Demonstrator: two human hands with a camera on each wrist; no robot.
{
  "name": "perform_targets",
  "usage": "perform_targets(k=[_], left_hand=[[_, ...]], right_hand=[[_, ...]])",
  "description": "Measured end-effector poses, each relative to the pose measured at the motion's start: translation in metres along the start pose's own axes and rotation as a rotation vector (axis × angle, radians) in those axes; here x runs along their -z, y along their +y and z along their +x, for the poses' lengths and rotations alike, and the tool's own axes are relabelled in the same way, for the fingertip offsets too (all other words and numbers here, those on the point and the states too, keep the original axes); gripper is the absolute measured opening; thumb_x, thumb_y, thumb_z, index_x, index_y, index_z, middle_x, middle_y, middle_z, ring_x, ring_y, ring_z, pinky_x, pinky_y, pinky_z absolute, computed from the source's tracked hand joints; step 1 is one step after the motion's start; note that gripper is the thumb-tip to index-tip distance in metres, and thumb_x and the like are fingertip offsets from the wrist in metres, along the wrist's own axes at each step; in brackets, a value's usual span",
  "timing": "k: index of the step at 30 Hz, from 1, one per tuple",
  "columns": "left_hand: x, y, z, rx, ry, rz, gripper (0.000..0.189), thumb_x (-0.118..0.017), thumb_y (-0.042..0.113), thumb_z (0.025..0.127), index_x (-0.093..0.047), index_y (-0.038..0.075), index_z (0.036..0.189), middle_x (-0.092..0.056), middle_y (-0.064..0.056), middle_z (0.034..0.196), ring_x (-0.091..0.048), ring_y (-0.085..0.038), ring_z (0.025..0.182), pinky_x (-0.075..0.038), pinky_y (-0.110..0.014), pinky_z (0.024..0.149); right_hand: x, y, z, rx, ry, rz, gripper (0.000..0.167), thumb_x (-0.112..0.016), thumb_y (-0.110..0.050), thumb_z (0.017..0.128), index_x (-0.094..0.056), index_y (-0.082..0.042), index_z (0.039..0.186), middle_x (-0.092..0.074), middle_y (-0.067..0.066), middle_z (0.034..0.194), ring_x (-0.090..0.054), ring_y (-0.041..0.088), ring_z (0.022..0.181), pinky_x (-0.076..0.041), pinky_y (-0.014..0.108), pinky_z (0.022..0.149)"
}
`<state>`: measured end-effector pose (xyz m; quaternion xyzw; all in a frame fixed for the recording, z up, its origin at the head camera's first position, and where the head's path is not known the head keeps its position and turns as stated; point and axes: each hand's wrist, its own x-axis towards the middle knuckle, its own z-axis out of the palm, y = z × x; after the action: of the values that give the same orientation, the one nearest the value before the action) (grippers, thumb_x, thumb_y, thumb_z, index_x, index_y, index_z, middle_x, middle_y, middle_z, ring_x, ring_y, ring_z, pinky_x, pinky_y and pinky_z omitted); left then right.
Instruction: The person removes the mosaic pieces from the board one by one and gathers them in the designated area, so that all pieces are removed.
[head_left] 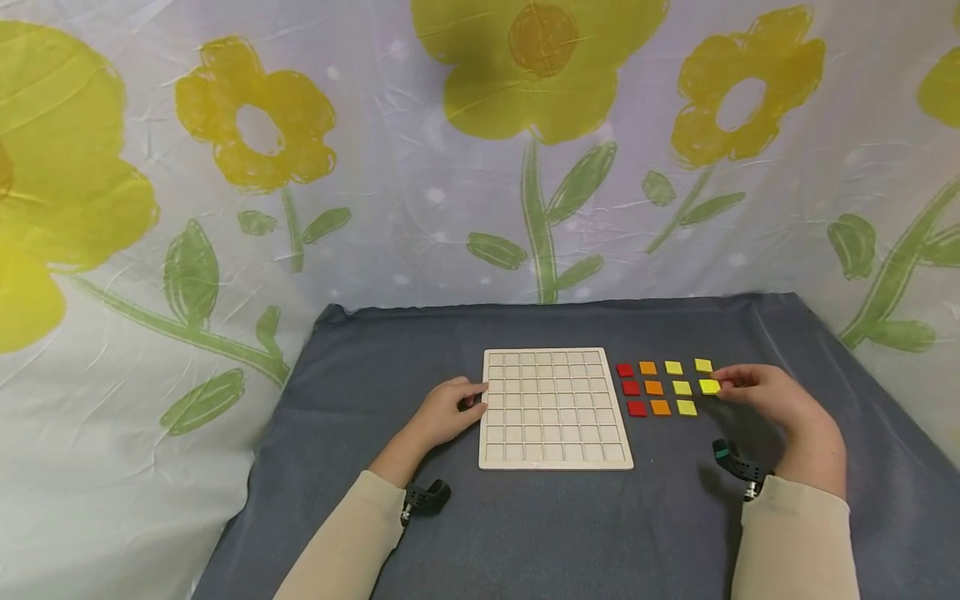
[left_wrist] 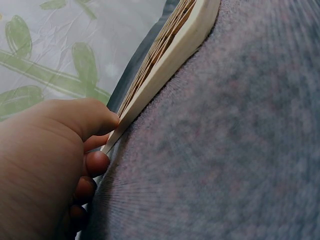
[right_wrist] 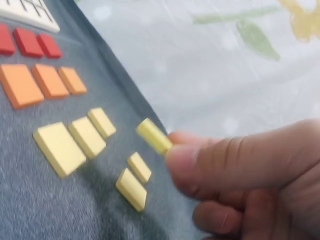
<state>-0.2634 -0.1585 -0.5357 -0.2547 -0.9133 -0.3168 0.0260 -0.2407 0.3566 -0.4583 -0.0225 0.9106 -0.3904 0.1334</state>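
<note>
A pale wooden grid board (head_left: 556,408) lies flat on the table. My left hand (head_left: 447,410) holds its left edge, with the thumb (left_wrist: 102,119) at the rim and the other fingers curled close by. To the right of the board, my right hand (head_left: 772,396) pinches a small yellow tile (right_wrist: 154,136) between thumb and forefinger, raised above the table. Two more yellow tiles (right_wrist: 131,190) lie below it. Beside them are columns of pale yellow tiles (head_left: 682,388), orange tiles (head_left: 654,387) and red tiles (head_left: 631,387).
A dark grey cloth (head_left: 555,533) covers the table. Behind it hangs a pale curtain (head_left: 375,233) printed with yellow flowers. Black wrist-worn devices (head_left: 738,462) sit by both cuffs.
</note>
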Motion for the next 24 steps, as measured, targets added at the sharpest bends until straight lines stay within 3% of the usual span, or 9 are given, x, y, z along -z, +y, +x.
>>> perform_targets(k=[5, 14, 19, 24], left_hand=[[0.0, -0.001, -0.002, 0.008, 0.015, -0.005, 0.038, -0.071, 0.02, 0.098, -0.07, 0.008, 0.134, -0.049, 0.006, 0.079, -0.041, -0.012, 0.068, -0.036, -0.03, 0.067], [0.002, 0.0, -0.002, 0.01, 0.014, -0.006, 0.037, -0.072, 0.019, 0.098, -0.071, 0.007, 0.133, -0.049, 0.004, 0.079, -0.042, -0.012, 0.068, -0.036, -0.03, 0.067], [0.001, -0.001, -0.002, 0.004, 0.022, -0.006, 0.037, -0.072, 0.019, 0.098, -0.071, 0.007, 0.132, -0.049, 0.004, 0.079, -0.042, -0.013, 0.068, -0.036, -0.03, 0.067], [-0.001, -0.003, -0.003, 0.003, 0.015, -0.006, 0.037, -0.071, 0.02, 0.098, -0.07, 0.007, 0.134, -0.049, 0.005, 0.079, -0.042, -0.012, 0.068, -0.036, -0.03, 0.067]], right_hand=[[0.0, 0.01, 0.002, -0.033, -0.056, -0.021, 0.043, -0.063, -0.015, 0.101, -0.057, 0.014, 0.133, -0.057, 0.03, 0.127, -0.052, 0.043, 0.113, -0.041, 0.065, 0.098], [-0.003, 0.018, 0.005, -0.041, -0.092, -0.077, 0.037, -0.066, -0.009, 0.095, -0.063, 0.013, 0.124, -0.061, 0.02, 0.113, -0.051, 0.033, 0.102, -0.044, 0.046, 0.086], [-0.003, 0.011, 0.005, -0.054, -0.102, -0.085, 0.038, -0.067, -0.007, 0.093, -0.062, 0.014, 0.124, -0.061, 0.025, 0.117, -0.054, 0.037, 0.104, -0.045, 0.052, 0.089], [-0.001, -0.006, -0.001, -0.085, -0.084, -0.071, 0.042, -0.065, -0.015, 0.098, -0.058, 0.012, 0.129, -0.061, 0.027, 0.121, -0.054, 0.041, 0.108, -0.044, 0.06, 0.093]])
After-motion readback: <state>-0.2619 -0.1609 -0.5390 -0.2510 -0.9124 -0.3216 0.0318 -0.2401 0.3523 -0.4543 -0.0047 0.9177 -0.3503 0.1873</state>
